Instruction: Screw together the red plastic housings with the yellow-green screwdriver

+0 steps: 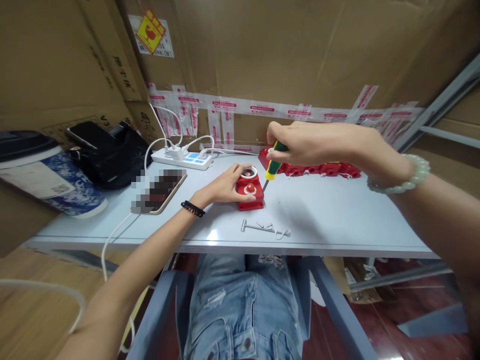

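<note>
A small red box-shaped device (245, 205) with a red dome and a white ring on its top rests on the table. My left hand (225, 186) grips it from the left side, thumb along the near edge and fingers at the back. Above its right side, my right hand (287, 140) is closed around the green and yellow handle of a screwdriver (270, 170). The screwdriver tilts, its tip down at the device's right corner. Nearer the table edge lies a T-shaped metal rod (258, 227) with small screws (268, 226) beside it.
Several red devices (322, 170) stand in a row behind my right hand. A white power strip (183, 157) with plugged cables sits at the back. Left are a phone (165, 192), a black bag (120, 160) and a large patterned cup (63, 180). Cardboard (262, 50) walls the back.
</note>
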Motion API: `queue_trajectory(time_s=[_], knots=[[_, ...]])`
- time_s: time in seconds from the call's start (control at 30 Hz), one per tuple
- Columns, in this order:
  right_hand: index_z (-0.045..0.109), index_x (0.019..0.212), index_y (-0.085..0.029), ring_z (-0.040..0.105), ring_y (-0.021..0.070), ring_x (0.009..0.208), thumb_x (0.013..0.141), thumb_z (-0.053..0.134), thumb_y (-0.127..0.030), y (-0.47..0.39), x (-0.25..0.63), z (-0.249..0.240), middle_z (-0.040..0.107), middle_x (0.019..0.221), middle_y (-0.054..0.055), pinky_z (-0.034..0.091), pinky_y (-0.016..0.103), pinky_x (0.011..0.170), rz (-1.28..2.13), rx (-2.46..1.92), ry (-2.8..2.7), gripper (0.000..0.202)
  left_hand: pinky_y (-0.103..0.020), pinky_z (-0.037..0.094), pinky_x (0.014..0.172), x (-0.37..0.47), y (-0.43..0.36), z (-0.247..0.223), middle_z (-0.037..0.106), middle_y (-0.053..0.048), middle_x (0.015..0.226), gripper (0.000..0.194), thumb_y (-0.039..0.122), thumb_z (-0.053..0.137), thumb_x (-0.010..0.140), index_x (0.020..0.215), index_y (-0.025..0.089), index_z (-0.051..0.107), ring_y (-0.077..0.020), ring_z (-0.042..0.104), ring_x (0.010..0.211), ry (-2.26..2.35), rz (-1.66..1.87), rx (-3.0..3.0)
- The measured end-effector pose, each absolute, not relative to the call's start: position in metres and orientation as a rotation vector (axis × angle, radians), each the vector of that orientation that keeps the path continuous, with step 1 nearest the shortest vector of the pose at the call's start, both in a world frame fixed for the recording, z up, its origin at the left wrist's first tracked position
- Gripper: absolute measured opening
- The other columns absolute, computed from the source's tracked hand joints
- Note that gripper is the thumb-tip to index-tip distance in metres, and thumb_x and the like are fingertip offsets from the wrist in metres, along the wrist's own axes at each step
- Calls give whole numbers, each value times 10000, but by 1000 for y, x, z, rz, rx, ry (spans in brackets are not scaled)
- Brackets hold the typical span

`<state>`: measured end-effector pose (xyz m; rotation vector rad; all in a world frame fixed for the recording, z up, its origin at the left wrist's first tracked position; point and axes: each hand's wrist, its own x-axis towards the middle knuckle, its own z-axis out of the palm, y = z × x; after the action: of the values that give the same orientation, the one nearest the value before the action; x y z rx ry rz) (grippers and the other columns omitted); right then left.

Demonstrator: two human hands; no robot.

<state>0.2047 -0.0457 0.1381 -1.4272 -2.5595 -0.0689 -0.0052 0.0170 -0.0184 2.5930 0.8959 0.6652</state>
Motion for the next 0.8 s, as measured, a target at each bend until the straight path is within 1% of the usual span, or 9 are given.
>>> queue_trajectory(time_s=[0.1, 0.17, 0.27, 0.33, 0.4, 0.47, 0.53, 0.6, 0.8], knots=[[486, 636, -216, 526, 188, 601, 702, 700, -580, -41, 201, 130, 443, 524, 10, 342, 333, 556, -176, -1431, -2463, 428, -498, 369, 1077, -4, 16, -17, 437, -127, 1296, 892, 598, 677, 691, 1412, 229, 305, -313, 468, 1229, 912, 657, 2601], [512, 667, -206, 546, 204, 640, 753, 668, -546, -41, 195, 128, 474, 555, 28, 354, 337, 572, -222, -1458, -2462, 384, -489, 361, 1086, -4, 15, -16, 428, -136, 1307, 906, 589, 682, 690, 1419, 212, 298, -313, 463, 1234, 918, 648, 2594], [560, 861, -203, 566, 200, 698, 840, 585, -457, -49, 190, 136, 560, 673, 37, 378, 324, 590, -246, -1539, -2596, 256, -484, 353, 1094, -5, 14, -16, 420, -136, 1313, 919, 584, 684, 691, 1427, 201, 288, -311, 458, 1242, 926, 632, 2579], [546, 1016, -218, 578, 191, 760, 859, 553, -422, -57, 190, 144, 610, 803, 39, 397, 310, 612, -224, -1512, -2730, 258, -485, 353, 1094, -5, 15, -16, 421, -129, 1312, 920, 591, 682, 692, 1430, 213, 283, -312, 451, 1250, 925, 630, 2572], [534, 1082, -229, 583, 190, 814, 873, 522, -416, -63, 192, 150, 630, 927, 50, 412, 310, 636, -226, -1501, -2814, 280, -483, 357, 1093, -5, 15, -16, 415, -122, 1321, 915, 597, 680, 691, 1429, 231, 282, -313, 450, 1253, 913, 639, 2569], [550, 1075, -219, 587, 196, 820, 892, 478, -454, -65, 193, 150, 632, 968, 71, 416, 322, 641, -258, -1577, -2804, 306, -488, 363, 1087, -5, 16, -16, 418, -116, 1317, 900, 599, 679, 689, 1419, 242, 293, -315, 459, 1244, 907, 648, 2572], [574, 1036, -190, 590, 207, 794, 908, 425, -507, -62, 192, 146, 632, 937, 95, 413, 336, 629, -305, -1674, -2730, 373, -494, 367, 1081, -4, 16, -16, 426, -115, 1305, 887, 595, 681, 688, 1410, 243, 304, -317, 464, 1235, 912, 651, 2577], [589, 1007, -167, 588, 214, 778, 920, 392, -515, -56, 190, 140, 629, 905, 109, 408, 345, 622, -342, -1698, -2660, 409, -499, 360, 1085, -4, 15, -16, 425, -120, 1310, 891, 592, 684, 687, 1410, 239, 303, -320, 461, 1237, 918, 650, 2580], [564, 1084, -223, 571, 195, 810, 875, 511, -322, -53, 186, 140, 630, 958, 66, 421, 334, 671, -205, -1439, -2750, 237, -500, 351, 1089, -5, 15, -16, 414, -126, 1330, 902, 591, 683, 688, 1420, 236, 292, -321, 456, 1244, 921, 647, 2571]])
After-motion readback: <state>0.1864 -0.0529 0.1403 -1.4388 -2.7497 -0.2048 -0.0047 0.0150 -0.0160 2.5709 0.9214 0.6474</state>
